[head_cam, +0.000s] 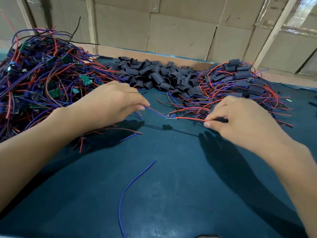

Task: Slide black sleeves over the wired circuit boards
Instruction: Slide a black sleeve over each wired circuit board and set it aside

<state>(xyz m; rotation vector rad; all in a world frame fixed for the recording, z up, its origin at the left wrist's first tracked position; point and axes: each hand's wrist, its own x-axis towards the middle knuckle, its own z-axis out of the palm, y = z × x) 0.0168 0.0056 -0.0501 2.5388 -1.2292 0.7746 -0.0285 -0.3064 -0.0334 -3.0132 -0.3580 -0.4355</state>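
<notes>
A small circuit board [169, 116] is held just above the dark green table [171, 186], between the two hands and near the middle of the view. Its long axis runs left to right, and it is seen nearly edge-on, so its face cannot be made out. Its shadow lies on the table directly below it.

From the board's right end a red wire [190, 119] is stretched almost level to the right hand [240, 121], where it is pinched between thumb and forefinger. From the board's left end, blue and brownish wires [155, 111] rise slightly leftward to the left hand [109, 103], where they are gripped at the fingertips. The board is thus hung between the two hands by its leads, touching neither hand. A dark piece, possibly a sleeve, is partly seen under the right hand's fingers; whether it is held cannot be told.

Behind the board, across the middle of the table, a heap of loose black sleeves [154, 74] is spread. To the right of that heap, a pile of sleeved boards [240, 79] with red and blue wires is gathered, reaching down to the right hand. To the left, a large tangle of bare boards [42, 74] with red, blue and purple wires is heaped, and the left hand rests against its edge.

A single loose blue wire [132, 184] is curved across the table nearer the viewer. Cardboard boxes [188, 31] are stacked behind the table.
</notes>
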